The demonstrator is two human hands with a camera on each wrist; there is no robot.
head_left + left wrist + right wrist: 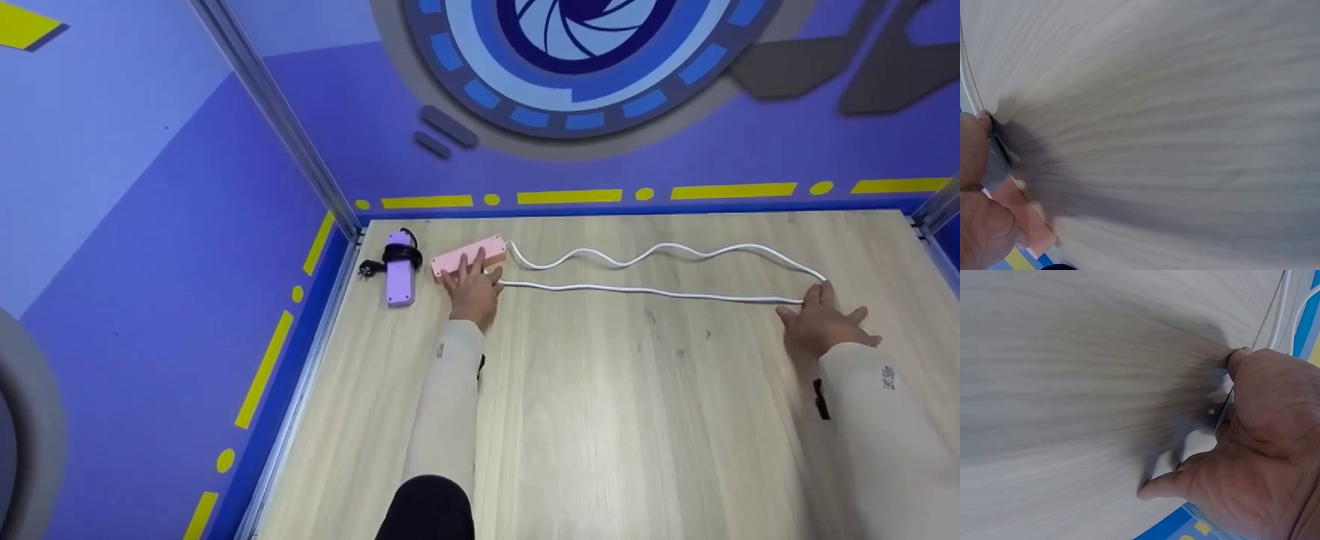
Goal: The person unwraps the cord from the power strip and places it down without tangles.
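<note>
In the head view my left hand (474,296) is at the pink power strip (491,245), its fingertips resting on top. A pale plug (997,169) shows in the left wrist view, between thumb and fingers, beside the strip; its far side is hidden by the hand. The white cord (622,289) runs straight from there to the right, bends at my right hand (825,324) and returns in waves to the strip's right end. At that bend the right hand has spread fingers, with thumb and forefinger touching the cord and the other fingertips on the table.
Left of the pink strip lies a purple power strip (400,281), its black cord (403,253) wound round it and its plug (370,268) sticking out leftward. The wooden table (600,420) ends at the patterned back wall (315,150) and a left side panel (150,300).
</note>
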